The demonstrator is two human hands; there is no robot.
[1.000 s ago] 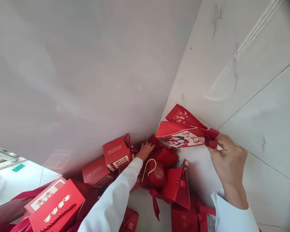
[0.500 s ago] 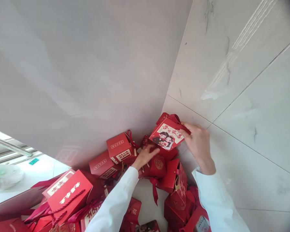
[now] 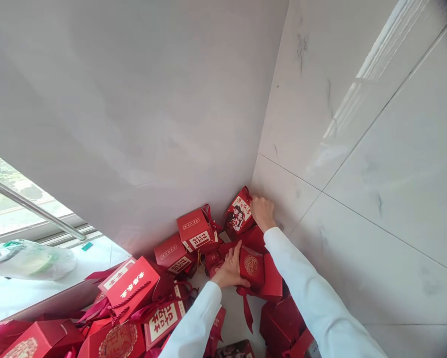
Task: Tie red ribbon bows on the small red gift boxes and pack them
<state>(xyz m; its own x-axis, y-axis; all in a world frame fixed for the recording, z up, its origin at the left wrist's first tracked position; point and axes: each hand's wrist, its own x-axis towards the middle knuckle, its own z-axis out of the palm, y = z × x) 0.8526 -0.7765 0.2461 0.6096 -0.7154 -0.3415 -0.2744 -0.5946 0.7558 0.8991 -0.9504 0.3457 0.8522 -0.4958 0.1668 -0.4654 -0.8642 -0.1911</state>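
Observation:
In the corner where the walls meet, a red gift box with a cartoon couple on a white panel (image 3: pixel 239 215) leans on the pile. My right hand (image 3: pixel 263 213) is closed at its upper right edge, fingertips partly hidden. Just below, a red gift box with a round gold emblem (image 3: pixel 251 265) has a ribbon hanging from it. My left hand (image 3: pixel 228 269) grips this box's left side, thumb low and fingers higher up. A plain red box side (image 3: pixel 273 278) shows to the right of the emblem box.
Two red boxes with white labels (image 3: pixel 196 227) stand along the grey wall (image 3: pixel 163 124). More red boxes (image 3: pixel 132 288) with ribbons and cords heap up at lower left. A metal rail (image 3: pixel 33 206) and a plastic bag (image 3: pixel 29 259) are by the window. Marble-patterned tiles (image 3: pixel 376 238) lie right.
My right hand has brought the cartoon-couple box down and left into the corner. My left hand has moved lower, onto the side of the gold-emblem box. The view has shifted slightly.

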